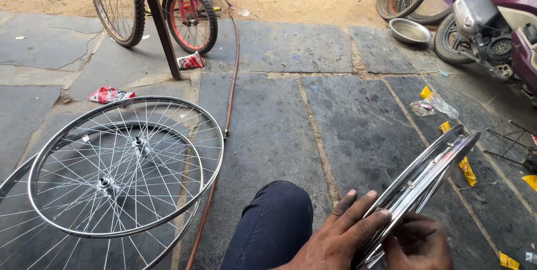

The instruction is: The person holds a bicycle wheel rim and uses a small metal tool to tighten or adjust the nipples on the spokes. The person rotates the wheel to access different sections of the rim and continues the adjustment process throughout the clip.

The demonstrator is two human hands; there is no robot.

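Two spoked wheels, a hose, a metal bowl, perhaps a scooter

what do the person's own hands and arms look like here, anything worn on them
Both hands are bare: no gloves, rings or watch show. The left hand has smudges of dark grime on the fingers and short nails. The right hand is partly hidden behind a shiny rim. No sleeve is visible at either wrist; the arms are out of frame.

Counts across the yard

Lower left: 2 spoked wheels stacked; lower right: 1 bare rim, 2 hands. Upper left: 2 bicycles, 1 more at upper right beside 1 scooter, 1 metal bowl. Centre: 1 hose.
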